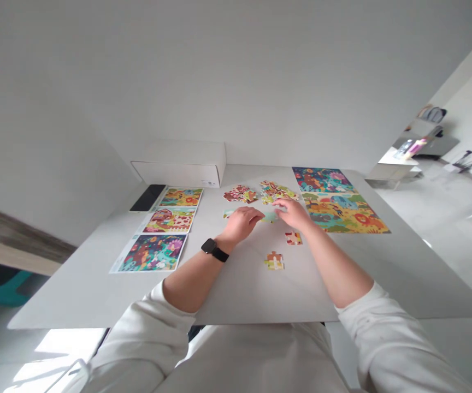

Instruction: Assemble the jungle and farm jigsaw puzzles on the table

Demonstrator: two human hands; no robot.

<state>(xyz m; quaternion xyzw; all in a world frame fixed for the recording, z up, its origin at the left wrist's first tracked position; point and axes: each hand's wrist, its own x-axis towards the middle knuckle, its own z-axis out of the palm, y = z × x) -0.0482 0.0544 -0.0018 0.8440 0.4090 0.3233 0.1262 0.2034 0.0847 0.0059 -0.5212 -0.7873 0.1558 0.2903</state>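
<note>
My left hand (244,222), with a dark watch (214,249) on its wrist, has its fingers pinched at the left edge of a pale green puzzle piece (269,216). Curled over the right side of the pale pieces is my right hand (292,214), its fingertips closed on them. How many pieces lie between the hands is partly hidden. Another light piece (228,214) shows beside my left hand. Nearer to me lie a red and white piece (293,238) and a small group of joined brown and green pieces (275,261).
Behind my hands are a reddish pile of pieces (239,193) and a greenish pile (276,191). Finished-looking colourful puzzles (342,212) lie at right, printed picture sheets (154,252) at left. A phone (148,197) and a white box (178,172) stand near the wall.
</note>
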